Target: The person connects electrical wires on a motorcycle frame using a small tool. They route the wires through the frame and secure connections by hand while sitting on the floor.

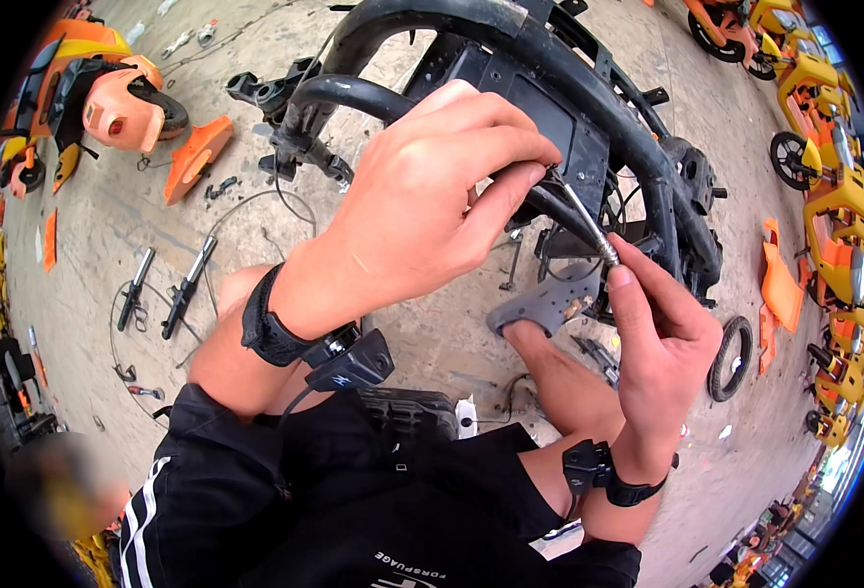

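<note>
- Fingers (520, 145) of the left hand (417, 191) pinch the upper end of a slim metal rod (579, 208), thumb against index; I cannot make out the small dark bit at their tips.
- Right hand (662, 338) has thumb and index closed on the rod's lower, ribbed end; the rod is thus held up between both hands, neither clearly nearer.
- Long axis, as I see it: a slant from upper left to lower right; the rod runs down and right from the left fingers, up and left from the right ones.
- Behind it stands a black frame (603, 103), on the floor (716, 490); I cannot tell whether the rod touches it.
- Toward the floor's left edge lie two dark-and-silver tubes (189, 284); toward its right edge, a loose tyre (731, 358) and an orange panel (783, 279), with yellow scooters (834, 235) beyond.
- Containers: a black ribbed object (407, 412) between the legs may be a crate or seat; its contents, if any, I cannot see.
</note>
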Demonstrator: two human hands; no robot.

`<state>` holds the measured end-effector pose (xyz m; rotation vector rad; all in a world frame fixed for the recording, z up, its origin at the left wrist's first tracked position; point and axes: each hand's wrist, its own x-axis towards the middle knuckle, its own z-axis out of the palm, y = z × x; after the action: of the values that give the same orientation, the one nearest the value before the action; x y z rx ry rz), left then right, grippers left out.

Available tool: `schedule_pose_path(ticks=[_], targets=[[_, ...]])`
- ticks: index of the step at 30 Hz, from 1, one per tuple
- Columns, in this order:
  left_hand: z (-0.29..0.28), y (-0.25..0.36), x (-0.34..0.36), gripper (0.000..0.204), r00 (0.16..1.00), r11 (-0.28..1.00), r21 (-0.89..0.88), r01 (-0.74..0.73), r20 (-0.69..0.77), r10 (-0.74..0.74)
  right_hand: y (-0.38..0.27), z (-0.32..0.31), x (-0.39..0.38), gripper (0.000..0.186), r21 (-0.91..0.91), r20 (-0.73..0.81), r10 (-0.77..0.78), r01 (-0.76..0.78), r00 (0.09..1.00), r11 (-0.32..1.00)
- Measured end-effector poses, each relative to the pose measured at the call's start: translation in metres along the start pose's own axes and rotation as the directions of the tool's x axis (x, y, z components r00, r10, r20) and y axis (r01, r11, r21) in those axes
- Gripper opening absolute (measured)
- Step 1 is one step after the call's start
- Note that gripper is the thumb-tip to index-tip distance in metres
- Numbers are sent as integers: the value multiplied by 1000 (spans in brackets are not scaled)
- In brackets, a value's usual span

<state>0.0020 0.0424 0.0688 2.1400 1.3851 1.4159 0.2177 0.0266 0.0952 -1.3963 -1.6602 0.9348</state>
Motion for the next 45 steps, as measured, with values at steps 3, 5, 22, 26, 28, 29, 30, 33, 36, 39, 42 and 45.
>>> schedule_pose_path(ticks=[3,5,22,26,28,29,30,33,36,39,42,45], targets=[[1,-2,1,17,1000,1000,2,-18,2,18,0,1,0,23,-5,-9,11,-11,1000,1000],[1,-3,0,18,1000,1000,1,-23,-3,23,0,1,0,23,6,-7,11,-11,1000,1000],[0,-1,1,18,1000,1000,4,-10,17,10,1,-6,12,24,184,167,213,-243,963,952],[1,-1,2,18,1000,1000,-2,-5,24,5,10,-10,21,24,339,313,301,-402,901,850],[1,-1,3,18,1000,1000,-4,-5,21,5,12,-12,25,25,443,416,346,-520,841,730],[1,0,3,18,1000,1000,-5,-6,20,6,13,-11,26,26,461,440,353,-545,825,700],[0,0,3,17,1000,1000,-10,6,29,-6,13,-9,27,27,477,465,359,-570,810,669],[-2,-1,5,16,998,999,-25,38,49,-37,14,-9,28,28,461,479,350,-570,805,680],[-4,-1,6,15,996,997,-44,66,61,-63,18,-11,27,27,474,461,314,-529,830,703],[-5,-1,8,15,994,994,-66,87,69,-82,20,-12,26,27,466,446,309,-513,840,721],[-7,0,6,15,992,991,-85,108,74,-101,16,-11,24,27,429,442,315,-506,840,748],[-9,0,7,15,990,986,-110,128,78,-120,18,-18,23,27,471,393,276,-449,877,759]])
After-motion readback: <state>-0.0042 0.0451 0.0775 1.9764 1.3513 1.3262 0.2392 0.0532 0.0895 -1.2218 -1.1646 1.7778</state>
